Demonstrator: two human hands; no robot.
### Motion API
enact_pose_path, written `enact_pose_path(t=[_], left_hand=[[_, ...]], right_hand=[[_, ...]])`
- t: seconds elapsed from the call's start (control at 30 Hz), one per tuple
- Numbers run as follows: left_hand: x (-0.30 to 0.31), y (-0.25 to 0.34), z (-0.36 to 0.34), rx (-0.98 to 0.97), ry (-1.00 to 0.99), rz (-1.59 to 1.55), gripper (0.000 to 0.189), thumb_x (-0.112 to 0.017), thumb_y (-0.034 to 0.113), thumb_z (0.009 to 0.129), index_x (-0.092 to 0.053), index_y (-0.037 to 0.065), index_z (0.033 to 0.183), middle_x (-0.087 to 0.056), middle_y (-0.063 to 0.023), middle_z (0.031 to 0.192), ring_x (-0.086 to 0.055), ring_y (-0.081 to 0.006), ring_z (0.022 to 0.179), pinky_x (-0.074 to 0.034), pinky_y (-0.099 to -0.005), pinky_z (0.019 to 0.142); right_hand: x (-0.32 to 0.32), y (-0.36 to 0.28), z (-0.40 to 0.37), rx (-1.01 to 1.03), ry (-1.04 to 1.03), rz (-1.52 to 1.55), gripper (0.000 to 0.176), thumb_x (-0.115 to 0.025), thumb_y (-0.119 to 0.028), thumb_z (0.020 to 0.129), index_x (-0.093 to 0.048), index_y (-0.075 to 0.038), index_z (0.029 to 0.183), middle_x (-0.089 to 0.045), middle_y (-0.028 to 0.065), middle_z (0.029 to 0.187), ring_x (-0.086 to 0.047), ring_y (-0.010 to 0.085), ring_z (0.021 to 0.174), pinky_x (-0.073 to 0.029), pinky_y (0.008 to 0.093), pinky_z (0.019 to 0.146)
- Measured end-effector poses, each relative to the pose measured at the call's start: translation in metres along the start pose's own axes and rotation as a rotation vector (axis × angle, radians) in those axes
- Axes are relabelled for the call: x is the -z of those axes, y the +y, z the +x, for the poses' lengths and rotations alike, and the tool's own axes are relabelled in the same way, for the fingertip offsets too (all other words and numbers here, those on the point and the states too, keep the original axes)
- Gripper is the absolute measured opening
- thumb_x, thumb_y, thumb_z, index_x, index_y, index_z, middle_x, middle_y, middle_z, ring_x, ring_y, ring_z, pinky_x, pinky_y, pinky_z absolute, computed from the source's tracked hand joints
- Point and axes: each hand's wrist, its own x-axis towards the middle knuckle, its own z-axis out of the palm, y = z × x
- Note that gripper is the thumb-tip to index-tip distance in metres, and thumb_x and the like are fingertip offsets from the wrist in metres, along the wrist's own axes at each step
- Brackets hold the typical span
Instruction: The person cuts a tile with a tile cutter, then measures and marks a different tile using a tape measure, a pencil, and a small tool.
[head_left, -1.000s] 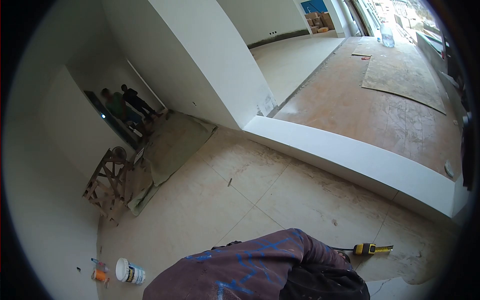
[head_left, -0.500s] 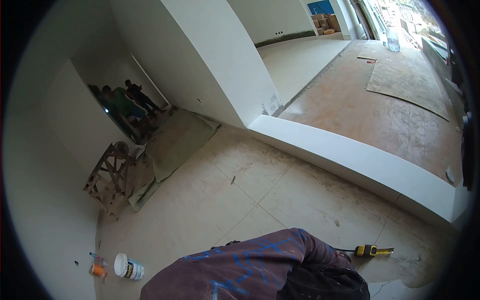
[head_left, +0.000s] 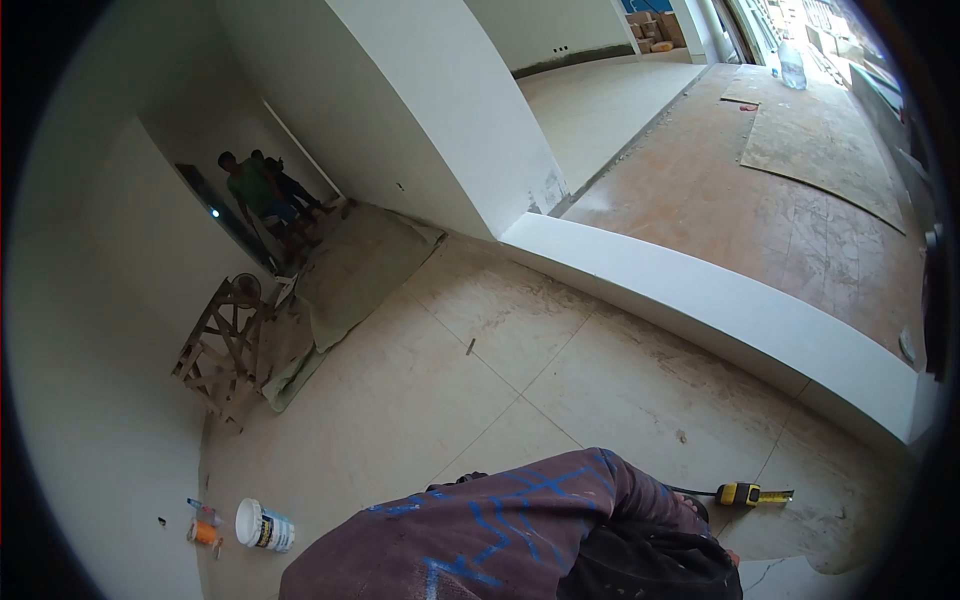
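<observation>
A purple garment with blue marks (head_left: 500,530) fills the bottom middle, beside black cloth (head_left: 650,570). At the right edge of that cloth shows a small skin-coloured bit, seemingly part of my right hand (head_left: 734,558); its fingers are mostly hidden, and what it touches cannot be made out. My left hand is out of sight. A yellow and black tape measure (head_left: 738,494) lies on the tiled floor just beyond, its yellow blade end sticking out to the right. A pale veined tile piece (head_left: 790,580) lies at the bottom right.
A white bucket (head_left: 264,526) and an orange item (head_left: 203,532) stand at lower left. Near the left wall is a wooden frame (head_left: 225,350) beside a green sheet (head_left: 365,270). Two people (head_left: 262,190) are at the back left. A low white ledge (head_left: 700,300) crosses the right side.
The view has shifted slightly, so the floor items appear a little higher and to the right. The person in green at the back is more upright. A skin-coloured bit now shows beside the black cloth.
</observation>
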Motion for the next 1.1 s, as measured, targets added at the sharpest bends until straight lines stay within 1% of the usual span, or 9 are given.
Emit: enact_pose_path(t=[0.1,0.17,0.27,0.33,0.37,0.43,0.63,0.77,1.1], left_hand=[[0.012,0.024,-0.015,-0.01,0.022,-0.048,0.017,-0.074,0.017,0.077,-0.076,0.004,0.088,-0.073,-0.0073,0.075,-0.069,-0.0167,0.066,-0.054,-0.0304,0.064],[0.014,0.029,-0.02,0.001,-0.124,-0.081,0.014,-0.074,0.015,0.076,-0.076,0.003,0.083,-0.074,-0.0085,0.075,-0.07,-0.0169,0.067,-0.055,-0.0305,0.065],[0.0,0.016,-0.021,0.006,-0.272,-0.151,0.017,-0.071,0.011,0.082,-0.073,-0.003,0.091,-0.074,-0.0114,0.079,-0.07,-0.0158,0.07,-0.055,-0.03,0.068],[-0.002,0.025,-0.02,0.142,-0.399,-0.134,0.015,-0.068,0.009,0.089,-0.072,0.0,0.1,-0.074,-0.0088,0.087,-0.069,-0.0113,0.081,-0.055,-0.028,0.076],[-0.01,0.018,-0.021,0.149,-0.339,-0.173,0.016,-0.068,0.008,0.09,-0.071,-0.001,0.102,-0.074,-0.0086,0.089,-0.068,-0.0105,0.082,-0.055,-0.0282,0.077],[-0.017,0.02,-0.017,-0.029,-0.245,0.099,0.016,-0.067,0.006,0.088,-0.071,0.003,0.103,-0.072,-0.0087,0.088,-0.069,-0.0196,0.08,-0.055,-0.0307,0.072],[-0.038,0.003,-0.004,-0.427,-0.07,0.632,0.033,-0.074,0.015,0.081,-0.067,0.013,0.114,-0.062,-0.0044,0.115,-0.055,-0.0249,0.116,-0.045,-0.0372,0.092],[-0.05,-0.016,0.006,-0.473,0.011,0.658,0.049,-0.077,0.02,0.079,-0.061,0.017,0.125,-0.055,-0.0063,0.132,-0.047,-0.0295,0.128,-0.036,-0.0446,0.103],[-0.07,-0.038,0.011,-0.529,0.173,0.662,0.03,-0.079,0.026,0.076,-0.071,0.026,0.105,-0.055,-0.0023,0.134,-0.048,-0.026,0.129,-0.034,-0.0448,0.102]], right_hand=[[0.037,0.01,-0.021,-0.039,0.058,0.054,0.027,-0.052,-0.033,0.103,-0.048,-0.009,0.094,-0.054,0.001,0.068,-0.048,0.0069,0.049,-0.036,0.0218,0.042],[0.054,0.019,-0.065,-0.096,0.188,0.137,0.027,-0.052,-0.034,0.103,-0.047,-0.009,0.094,-0.054,0.0007,0.068,-0.048,0.0066,0.049,-0.036,0.0214,0.041],[0.038,0.029,-0.112,-0.245,0.376,0.286,0.025,-0.054,-0.031,0.103,-0.048,-0.009,0.094,-0.053,-0.0002,0.067,-0.048,0.0055,0.05,-0.035,0.0207,0.041],[0.037,0.048,-0.125,-0.121,0.456,0.208,0.021,-0.055,-0.025,0.102,-0.05,-0.006,0.095,-0.053,-0.0009,0.069,-0.045,0.0046,0.054,-0.037,0.0226,0.049],[0.032,0.048,-0.13,-0.134,0.588,0.024,0.021,-0.052,-0.024,0.104,-0.047,-0.006,0.095,-0.05,-0.0022,0.068,-0.045,0.0038,0.058,-0.037,0.0224,0.051],[0.029,0.072,-0.128,-0.013,0.816,-0.115,0.015,-0.052,-0.017,0.102,-0.047,-0.002,0.099,-0.052,0.0084,0.065,-0.051,0.02,0.053,-0.042,0.0344,0.052],[0.032,0.093,-0.108,-0.036,0.998,-0.348,0.012,-0.051,-0.01,0.1,-0.044,-0.003,0.105,-0.056,0.0175,0.066,-0.059,0.0365,0.057,-0.043,0.0417,0.051],[0.035,0.095,-0.09,-0.066,1.027,-0.437,0.012,-0.053,-0.009,0.099,-0.045,-0.002,0.104,-0.058,0.0184,0.067,-0.062,0.0387,0.059,-0.044,0.0437,0.05],[0.032,0.092,-0.083,-0.073,1.086,-0.613,0.011,-0.057,-0.009,0.096,-0.05,-0.002,0.102,-0.059,0.0194,0.068,-0.062,0.0404,0.061,-0.046,0.0456,0.051]])
